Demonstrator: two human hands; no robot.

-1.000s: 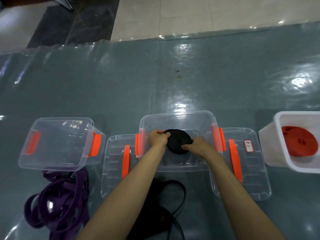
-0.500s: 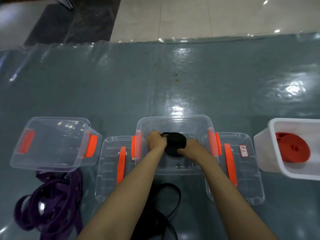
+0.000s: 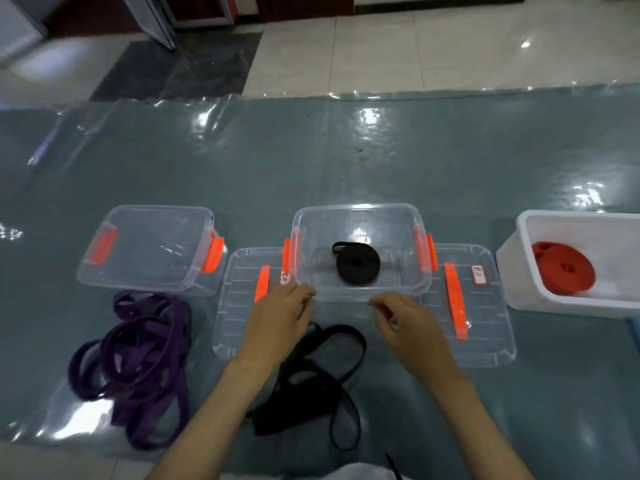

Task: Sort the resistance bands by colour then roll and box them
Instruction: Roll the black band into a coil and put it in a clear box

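While a rolled black band [image 3: 356, 267] lies flat on the bottom of the middle clear box [image 3: 362, 216], both hands hover just outside that box's near wall. The left hand [image 3: 278, 318] has its grip loose, fingers gently bent and holding nothing; the right hand [image 3: 408, 322] is likewise slack and empty, thumb and forefinger close together. Under and between the forearms, unrolled black bands [image 3: 311, 382] sprawl on the plastic-covered surface [image 3: 346, 161] toward its near edge. A heap of purple bands [image 3: 138, 362] lies toward the near left corner, just in front of the left clear box [image 3: 149, 251]. Two clear lids [image 3: 239, 320] with orange strips flank the middle box. Toward the right edge, a white box [image 3: 568, 299] holds rolled red bands [image 3: 562, 271].
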